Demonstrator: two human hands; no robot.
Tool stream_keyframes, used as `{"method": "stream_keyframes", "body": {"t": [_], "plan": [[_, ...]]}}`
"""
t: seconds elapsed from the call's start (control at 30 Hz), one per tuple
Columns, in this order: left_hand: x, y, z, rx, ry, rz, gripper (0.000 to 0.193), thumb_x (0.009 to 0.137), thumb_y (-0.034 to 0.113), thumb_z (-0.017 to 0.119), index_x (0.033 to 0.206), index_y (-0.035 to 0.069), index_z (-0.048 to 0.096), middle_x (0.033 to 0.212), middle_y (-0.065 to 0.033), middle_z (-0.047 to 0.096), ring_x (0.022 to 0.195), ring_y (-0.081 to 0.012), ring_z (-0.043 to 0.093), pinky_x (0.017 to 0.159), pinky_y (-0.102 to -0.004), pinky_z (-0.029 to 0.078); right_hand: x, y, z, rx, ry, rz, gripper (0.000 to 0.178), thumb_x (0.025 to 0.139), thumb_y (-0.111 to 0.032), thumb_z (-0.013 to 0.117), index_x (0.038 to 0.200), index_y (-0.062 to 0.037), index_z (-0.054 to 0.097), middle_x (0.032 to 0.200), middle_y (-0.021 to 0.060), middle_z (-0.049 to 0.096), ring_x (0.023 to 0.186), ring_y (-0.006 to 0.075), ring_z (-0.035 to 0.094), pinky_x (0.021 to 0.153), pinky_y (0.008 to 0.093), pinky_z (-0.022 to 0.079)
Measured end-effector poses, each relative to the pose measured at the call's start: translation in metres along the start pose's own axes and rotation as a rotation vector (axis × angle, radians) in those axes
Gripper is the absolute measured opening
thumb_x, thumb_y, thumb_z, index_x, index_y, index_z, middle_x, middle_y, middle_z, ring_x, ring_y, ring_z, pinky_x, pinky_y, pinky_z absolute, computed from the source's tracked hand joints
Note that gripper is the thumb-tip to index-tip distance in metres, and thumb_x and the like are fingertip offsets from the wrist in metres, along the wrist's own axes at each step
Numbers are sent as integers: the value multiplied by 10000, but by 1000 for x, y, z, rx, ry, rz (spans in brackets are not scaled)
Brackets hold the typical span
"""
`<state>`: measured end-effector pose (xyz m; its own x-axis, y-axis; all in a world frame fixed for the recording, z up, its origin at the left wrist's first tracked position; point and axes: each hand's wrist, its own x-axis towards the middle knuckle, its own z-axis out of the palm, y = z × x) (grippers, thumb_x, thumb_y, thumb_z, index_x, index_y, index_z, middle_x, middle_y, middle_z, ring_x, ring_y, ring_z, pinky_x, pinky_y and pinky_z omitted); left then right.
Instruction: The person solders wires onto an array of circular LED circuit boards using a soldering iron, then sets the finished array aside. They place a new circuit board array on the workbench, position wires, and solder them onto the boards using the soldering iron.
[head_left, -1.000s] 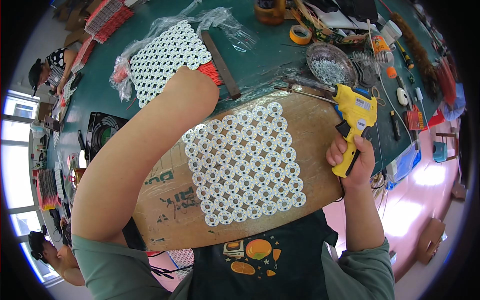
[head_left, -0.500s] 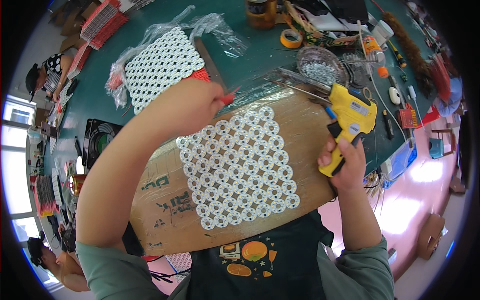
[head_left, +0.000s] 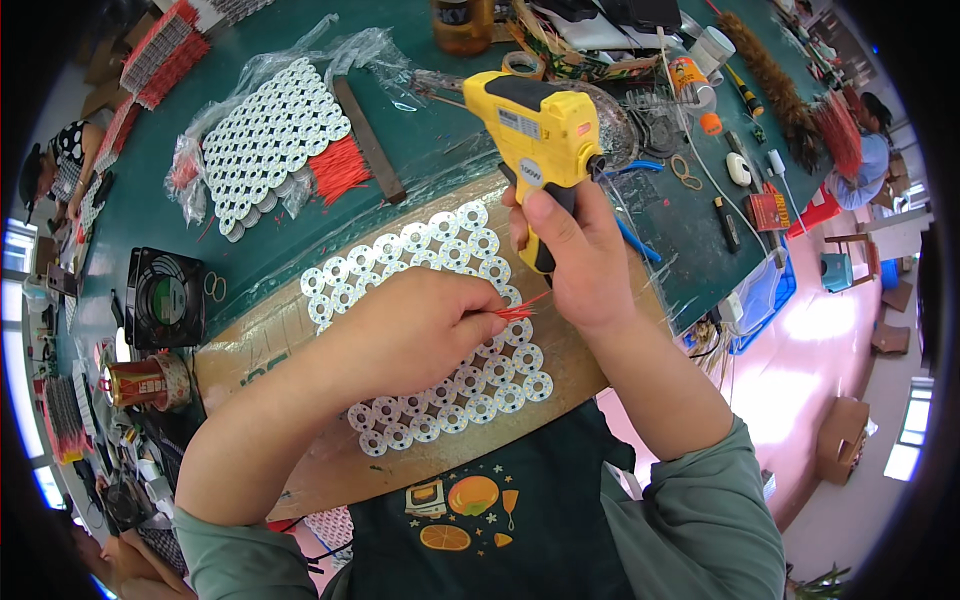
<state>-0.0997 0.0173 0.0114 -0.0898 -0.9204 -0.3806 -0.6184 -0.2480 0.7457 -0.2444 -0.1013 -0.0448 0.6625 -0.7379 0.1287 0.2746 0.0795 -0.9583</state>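
In my left hand (head_left: 420, 325), closed over the panel, a small bunch of thin red wires (head_left: 516, 312) pokes out past the fingertips. My right hand (head_left: 575, 245) grips the handle of a yellow soldering gun (head_left: 530, 130), raised above the board's far edge, its thin tip pointing to the far left. Below my left hand lies a panel of round white circuit boards (head_left: 480, 400) joined in rows, its middle partly hidden by that hand and forearm. The panel rests on a brown cardboard sheet (head_left: 240, 350).
Beyond the cardboard, more white disc panels (head_left: 270, 140) sit by a pile of red wires (head_left: 340, 168) and a dark bar (head_left: 368, 140). A black fan (head_left: 165, 297) stands left. Tape (head_left: 523, 65), a jar (head_left: 462, 25) and tools crowd the far right. Other people sit nearby.
My left hand has come from beside the red wire pile to over the panel, holding wires. My right hand has lifted the soldering gun and brought it leftward. The view has shifted slightly.
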Motion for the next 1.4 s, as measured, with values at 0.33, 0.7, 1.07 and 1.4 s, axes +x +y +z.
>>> {"method": "stream_keyframes", "body": {"t": [0.33,0.7,1.07,1.4], "plan": [[-16,-8,6,83,107,69,201,936,213,638,1031,51,710,844,-154,700,790,-308,678,735,-398,521,-12,4,24,-82,-52,66,373,963,-236,659,1257,-29,561,1054,4,583,918,76,497,816,255,439],[-95,-96,2,-354,786,-233,212,970,62,602,1156,-35,627,882,-81,730,865,-106,662,814,-267,515,-58,31,23,388,-115,315,407,855,-97,704,1222,-30,542,1000,93,644,825,158,605,824,396,512],[-97,-137,21,286,1080,-70,116,866,53,679,979,39,698,879,-101,667,829,-299,623,747,-371,501,-55,25,3,202,-194,345,380,847,-148,706,1166,10,573,915,83,637,723,165,594,832,472,523],[-80,-156,26,493,1117,93,176,783,19,728,953,55,699,827,-68,633,784,-265,604,716,-385,502,-51,7,34,165,-306,399,695,808,-254,783,1339,42,445,883,99,620,708,172,595,704,355,537]]}}
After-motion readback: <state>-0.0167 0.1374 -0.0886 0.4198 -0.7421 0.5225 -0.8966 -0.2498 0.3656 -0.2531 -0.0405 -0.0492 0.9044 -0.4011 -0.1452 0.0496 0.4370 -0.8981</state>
